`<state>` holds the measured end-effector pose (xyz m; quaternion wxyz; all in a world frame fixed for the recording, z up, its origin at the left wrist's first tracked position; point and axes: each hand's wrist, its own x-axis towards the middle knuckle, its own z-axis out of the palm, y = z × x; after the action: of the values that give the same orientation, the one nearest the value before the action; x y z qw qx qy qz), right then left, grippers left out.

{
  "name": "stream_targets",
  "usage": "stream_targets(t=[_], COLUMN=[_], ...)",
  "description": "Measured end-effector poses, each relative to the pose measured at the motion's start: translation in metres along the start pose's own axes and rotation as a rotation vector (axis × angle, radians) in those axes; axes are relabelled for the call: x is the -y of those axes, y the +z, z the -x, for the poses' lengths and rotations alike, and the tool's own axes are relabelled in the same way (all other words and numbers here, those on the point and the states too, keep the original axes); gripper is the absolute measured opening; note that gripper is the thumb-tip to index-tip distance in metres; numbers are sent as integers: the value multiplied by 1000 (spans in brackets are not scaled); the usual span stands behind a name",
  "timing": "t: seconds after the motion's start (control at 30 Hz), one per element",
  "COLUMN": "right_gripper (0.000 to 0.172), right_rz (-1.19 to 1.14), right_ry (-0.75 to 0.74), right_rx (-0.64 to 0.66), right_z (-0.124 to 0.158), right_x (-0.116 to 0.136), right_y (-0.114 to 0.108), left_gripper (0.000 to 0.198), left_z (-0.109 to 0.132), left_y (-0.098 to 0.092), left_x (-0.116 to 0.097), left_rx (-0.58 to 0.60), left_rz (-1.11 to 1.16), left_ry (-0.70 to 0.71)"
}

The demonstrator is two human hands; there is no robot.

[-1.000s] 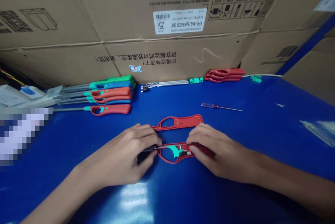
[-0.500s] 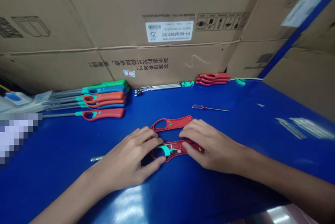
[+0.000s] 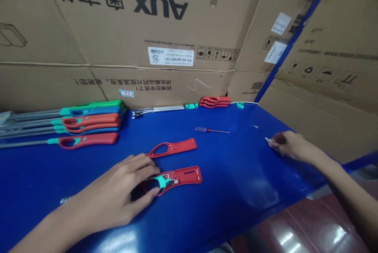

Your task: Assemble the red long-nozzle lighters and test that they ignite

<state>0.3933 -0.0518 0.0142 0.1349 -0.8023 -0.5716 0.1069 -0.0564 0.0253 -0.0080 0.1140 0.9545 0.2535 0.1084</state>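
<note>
A blue work table (image 3: 236, 158) runs in front of stacked cardboard cartons (image 3: 118, 40) printed "AUX". Along its far edge, from left to right, lie a row of assembled long-nosed utility lighters (image 3: 88, 123) with red, blue and green handles, a bundle of thin metal rods with wire ends (image 3: 158, 109), a few teal caps (image 3: 191, 106) and a stack of red handle shells (image 3: 214, 102). A small screwdriver with a translucent blue and red handle (image 3: 212, 130) lies nearer the middle of the table.

Two open red handle halves lie flat at the front of the table, well apart from the row of lighters. The upper shell half (image 3: 173, 148) sits free, untouched by either hand. The lower shell half (image 3: 186, 176) sits just below it and carries a teal insert (image 3: 161, 182) with fine wiring (image 3: 174, 181) at its looped end.

The left hand (image 3: 115, 194) covers that looped end, its curved fingers touching the shell and the insert. This placement steadies the half against sliding, though the pictures cannot settle how firm the grip is. The right hand (image 3: 288, 145) is well off to the right, near the table's edge. Its fingertips close on a small metal strip (image 3: 267, 140), whose end projects clear of them. The strip is best held this way, by its end, with the fingertips alone.
</note>
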Motion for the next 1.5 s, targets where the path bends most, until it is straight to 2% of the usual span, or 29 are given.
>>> stream_targets(t=[0.1,0.17,0.23,0.33,0.43,0.5,0.6,0.67,0.8,0.9,1.13,1.5], right_gripper=[34,37,32,24,21,20,17,17,16,22,38,36], right_rz=[-241,-679,-912,-1059,-1197,-1262,-1279,-1240,-1050,-968,-1029,-1103], right_ry=[-86,-142,-202,-276,-325,-313,-260,-256,-360,-414,-396,-285], right_rx=[168,339,517,801,979,1043,1074,1078,1033,969,907,843], right_z=[6,7,5,-1,-5,-4,3,8,16,18,14,11], right_x=[31,62,95,143,177,189,191,188,181,179,177,176], right_y=[2,6,14,34,60,77,94,98,94,89,92,99], left_gripper=[25,24,21,13,10,14,23,27,31,30,28,24], left_z=[1,2,4,6,7,6,5,3,3,3,2,1], left_y=[0,-1,-4,-9,-12,-12,-9,-5,-1,0,0,3], left_x=[1,0,-1,-2,-1,0,-2,-4,-7,-8,-5,-3], left_rx=[34,39,41,69,108,121,113,96,71,54,44,53], left_rz=[25,26,26,36,35,25,26,23,0,-6,-12,12], left_ry=[-13,-34,-53,-96,-120,-128,-137,-131,-92,-72,-67,-84])
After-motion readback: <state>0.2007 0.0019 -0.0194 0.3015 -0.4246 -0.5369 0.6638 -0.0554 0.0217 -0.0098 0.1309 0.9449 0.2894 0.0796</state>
